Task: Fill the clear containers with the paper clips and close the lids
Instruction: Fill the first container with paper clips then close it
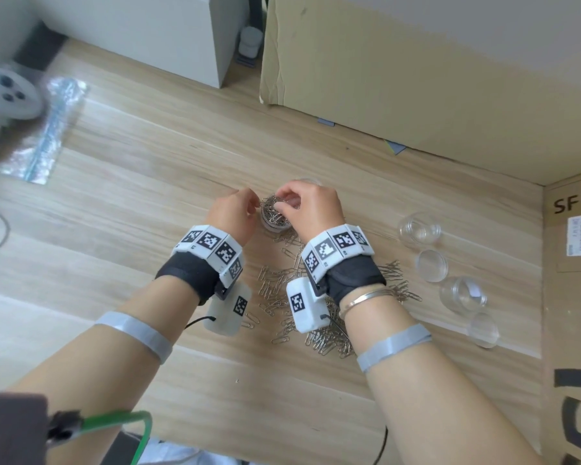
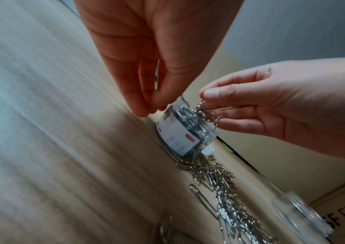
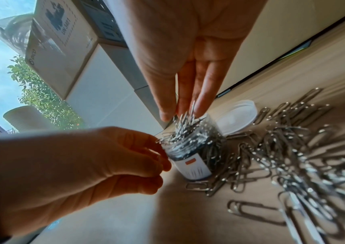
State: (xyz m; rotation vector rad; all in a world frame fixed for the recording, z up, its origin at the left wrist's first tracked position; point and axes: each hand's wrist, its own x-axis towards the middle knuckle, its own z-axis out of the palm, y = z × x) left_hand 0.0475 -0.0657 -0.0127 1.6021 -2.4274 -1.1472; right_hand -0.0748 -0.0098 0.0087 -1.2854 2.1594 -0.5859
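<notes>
A small clear container (image 1: 271, 220) with a white label stands on the wooden table (image 1: 148, 229), heaped over its rim with silver paper clips (image 1: 273, 205). My left hand (image 1: 257, 204) pinches clips at the heap's left edge, its fingertips (image 2: 146, 110) at the rim. From the right, my right hand (image 1: 280, 204) pinches a small bunch of clips (image 2: 206, 109) over the mouth of the container (image 2: 178, 132). In the right wrist view its fingers (image 3: 198, 102) point down into the heap on the container (image 3: 192, 158). A clear lid (image 3: 238, 115) lies just behind.
A loose pile of paper clips (image 1: 282, 290) spreads on the table under my wrists. To the right stand two empty clear containers (image 1: 419, 229) (image 1: 463, 295) and two lids (image 1: 431, 265) (image 1: 483, 330). Cardboard boxes (image 1: 416, 78) wall the back and right. A foil bag (image 1: 47, 129) lies far left.
</notes>
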